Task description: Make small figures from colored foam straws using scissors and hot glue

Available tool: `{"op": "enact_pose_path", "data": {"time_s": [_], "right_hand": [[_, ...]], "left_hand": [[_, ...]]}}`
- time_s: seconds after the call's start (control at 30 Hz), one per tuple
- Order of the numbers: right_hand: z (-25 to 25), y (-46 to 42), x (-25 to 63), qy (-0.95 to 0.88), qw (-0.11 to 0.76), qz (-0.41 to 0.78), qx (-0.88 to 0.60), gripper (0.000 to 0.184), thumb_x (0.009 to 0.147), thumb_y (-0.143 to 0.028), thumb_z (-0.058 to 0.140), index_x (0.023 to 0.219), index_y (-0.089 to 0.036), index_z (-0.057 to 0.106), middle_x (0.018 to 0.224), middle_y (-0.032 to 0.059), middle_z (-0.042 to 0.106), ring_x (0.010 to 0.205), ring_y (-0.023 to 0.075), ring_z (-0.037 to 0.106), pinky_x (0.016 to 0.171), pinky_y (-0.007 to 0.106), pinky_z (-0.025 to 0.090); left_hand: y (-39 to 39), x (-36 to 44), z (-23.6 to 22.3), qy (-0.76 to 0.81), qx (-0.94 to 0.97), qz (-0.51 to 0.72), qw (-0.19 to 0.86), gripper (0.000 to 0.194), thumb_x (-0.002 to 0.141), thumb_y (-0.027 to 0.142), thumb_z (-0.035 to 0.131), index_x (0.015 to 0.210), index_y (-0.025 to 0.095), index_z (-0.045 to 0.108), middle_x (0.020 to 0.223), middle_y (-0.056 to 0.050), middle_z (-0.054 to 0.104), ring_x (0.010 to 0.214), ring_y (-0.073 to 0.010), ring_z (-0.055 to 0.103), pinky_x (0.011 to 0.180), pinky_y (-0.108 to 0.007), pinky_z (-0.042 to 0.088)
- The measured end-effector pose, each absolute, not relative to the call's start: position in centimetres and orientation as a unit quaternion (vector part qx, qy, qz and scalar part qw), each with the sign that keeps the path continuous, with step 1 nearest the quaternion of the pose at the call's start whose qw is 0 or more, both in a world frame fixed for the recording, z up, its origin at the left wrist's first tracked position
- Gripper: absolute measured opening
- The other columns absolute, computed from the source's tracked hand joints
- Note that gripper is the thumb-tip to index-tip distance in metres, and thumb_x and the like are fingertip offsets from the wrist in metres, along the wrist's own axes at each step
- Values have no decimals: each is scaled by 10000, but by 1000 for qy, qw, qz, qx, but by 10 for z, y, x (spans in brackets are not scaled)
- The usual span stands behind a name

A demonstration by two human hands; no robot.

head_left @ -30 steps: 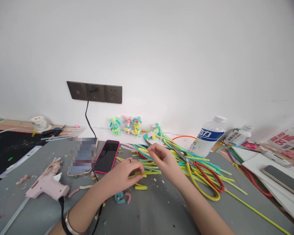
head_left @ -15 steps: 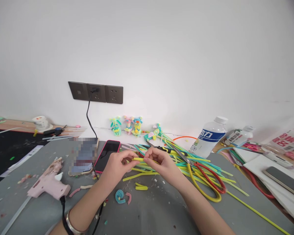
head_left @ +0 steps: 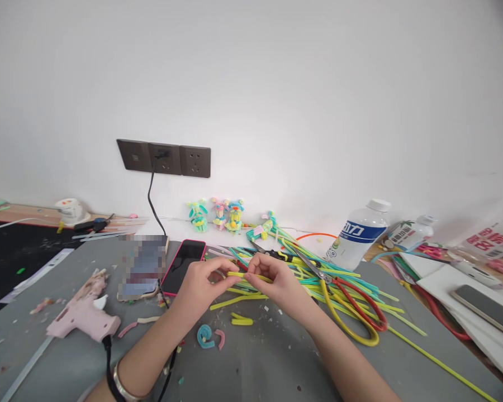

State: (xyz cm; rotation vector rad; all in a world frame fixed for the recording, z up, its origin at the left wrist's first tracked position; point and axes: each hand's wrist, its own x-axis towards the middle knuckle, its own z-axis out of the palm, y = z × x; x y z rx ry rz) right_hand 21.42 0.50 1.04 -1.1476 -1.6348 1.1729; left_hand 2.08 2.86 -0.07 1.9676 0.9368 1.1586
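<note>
Beside the hands (head_left: 237,279), bare grey mat (head_left: 272,363) lies nearest.

Place type: craft work area; home or workshop, cannot tell.
Surface: grey-covered desk (head_left: 276,357) against wall, scraps scattered.
Tools: pink glue gun (head_left: 84,318); red-and-yellow-handled scissors (head_left: 322,277).
Stock: heap of fuzzy coloured stems (head_left: 347,296).
Made pieces: small fuzzy figures (head_left: 220,215) by wall.
Power: dark wall sockets (head_left: 163,158), one plug in.

Short yellow strip (head_left: 237,274), slim, roughly level, pinched between fingertips (head_left: 248,276) above the grey mat (head_left: 251,357)
</note>
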Motion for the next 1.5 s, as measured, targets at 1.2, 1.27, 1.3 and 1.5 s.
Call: {"op": "enact_pose_path", "data": {"time_s": [1.2, 1.27, 1.3, 1.5], "right_hand": [[8, 4, 203, -587, 468, 448, -486, 319, 766, -494, 692, 791, -178, 664, 680, 17, 613, 620, 155, 533, 579, 272, 413], [8, 3, 202, -596, 475, 431, -484, 303, 779, -484, 680, 781, -182, 660, 687, 23, 623, 629, 162, 541, 582, 274, 423], [8, 3, 201, -602, 477, 419, -485, 290, 789, -473, 670, 774, -183, 657, 694, 27, 627, 634, 165, 541, 583, 275, 424], [7, -2, 198, -620, 472, 364, -510, 246, 836, -411, 609, 733, -188, 588, 648, 0, 536, 586, 141, 451, 535, 255, 339]], "left_hand": [[27, 19, 3, 280, 770, 544, 179, 148, 892, 197, 651, 748, 202, 687, 819, -54, 772, 767, -184, 744, 675, -273, 625], [27, 19, 2, 277, 768, 548, 181, 134, 882, 184, 662, 750, 199, 683, 819, -54, 771, 766, -179, 743, 674, -264, 624], [27, 19, 2, 275, 768, 549, 182, 127, 873, 168, 670, 751, 197, 680, 819, -52, 770, 770, -176, 742, 676, -258, 623], [26, 20, 2, 267, 768, 552, 185, 145, 844, 90, 676, 745, 195, 666, 814, -46, 762, 782, -172, 737, 684, -250, 617]]}}
